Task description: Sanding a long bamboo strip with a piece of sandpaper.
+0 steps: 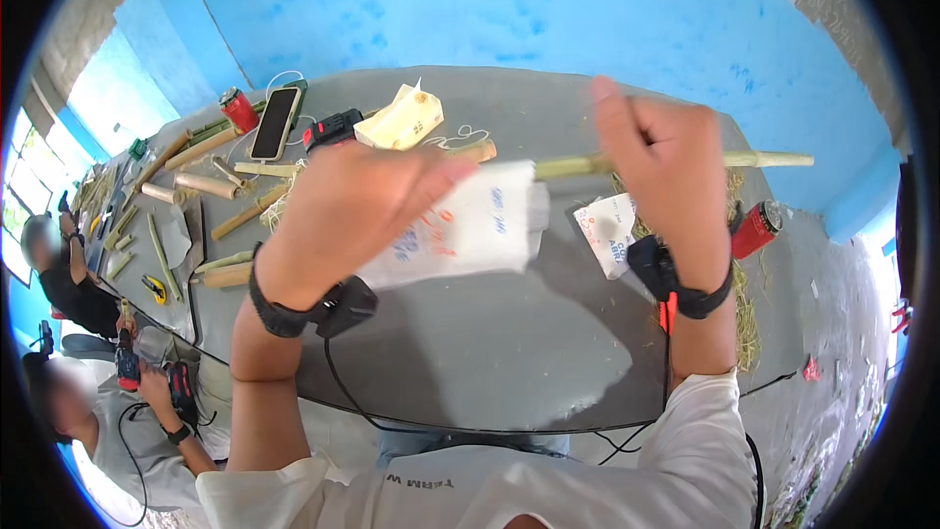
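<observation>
Looks like the stick is mid-rub to me: it runs across the upper right of the frame, with the paper folded against its left part. My guess is that paper's an abrasive sheet seen from the back, but the rough side doesn't show. Next stroke would need a steady hold on the stick and even pressure through the fold.

Right hand has its fingers curled tight round the stick, thumb poking up. Left hand has the paper clamped under its thumb; can't see what the other fingers do underneath.

Stick's slim, green-tan and hard-looking, with a joint or two. Paper's white, creased, floppy, printed red and blue. A torn scrap lies right of center, wispy straw-coloured fibres along the right of the smooth grey table. Chunkier bamboo tubes sit upper left.
</observation>
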Demonstrator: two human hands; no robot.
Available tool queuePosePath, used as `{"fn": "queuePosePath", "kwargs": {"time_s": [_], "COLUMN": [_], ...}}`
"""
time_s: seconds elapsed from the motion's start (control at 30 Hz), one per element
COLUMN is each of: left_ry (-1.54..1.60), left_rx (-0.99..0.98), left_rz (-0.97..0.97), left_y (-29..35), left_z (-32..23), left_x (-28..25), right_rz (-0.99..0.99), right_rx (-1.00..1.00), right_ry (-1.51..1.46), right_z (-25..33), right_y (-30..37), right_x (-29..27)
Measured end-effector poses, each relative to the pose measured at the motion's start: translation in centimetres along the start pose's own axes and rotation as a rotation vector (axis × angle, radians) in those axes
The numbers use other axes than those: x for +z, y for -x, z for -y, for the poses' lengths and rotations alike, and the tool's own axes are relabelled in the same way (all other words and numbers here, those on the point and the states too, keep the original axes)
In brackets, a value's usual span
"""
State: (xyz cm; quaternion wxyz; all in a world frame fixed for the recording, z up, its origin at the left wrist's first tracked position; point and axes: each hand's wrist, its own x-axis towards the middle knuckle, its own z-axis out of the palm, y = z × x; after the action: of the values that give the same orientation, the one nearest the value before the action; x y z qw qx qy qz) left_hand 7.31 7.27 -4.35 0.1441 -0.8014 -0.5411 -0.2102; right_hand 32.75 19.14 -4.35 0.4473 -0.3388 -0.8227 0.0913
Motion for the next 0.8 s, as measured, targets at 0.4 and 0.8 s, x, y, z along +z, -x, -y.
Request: {"fn": "queuePosePath", "kwargs": {"time_s": [0.4, 0.8], "left_ry": [0.116, -0.201], "left_rx": [-0.343, -0.254], "left_rz": [-0.026, -0.201], "left_y": [0.7, 0.9], "left_z": [0.7, 1.8], "left_x": [0.9, 0.6], "right_rz": [-0.286, -0.257], "right_rx": [0.137, 0.104], "right_ry": [-0.038, 0.101], "right_z": [-0.6, -1.7], "right_y": [-0.1, 0.1], "right_x": [0.3, -0.7]}}
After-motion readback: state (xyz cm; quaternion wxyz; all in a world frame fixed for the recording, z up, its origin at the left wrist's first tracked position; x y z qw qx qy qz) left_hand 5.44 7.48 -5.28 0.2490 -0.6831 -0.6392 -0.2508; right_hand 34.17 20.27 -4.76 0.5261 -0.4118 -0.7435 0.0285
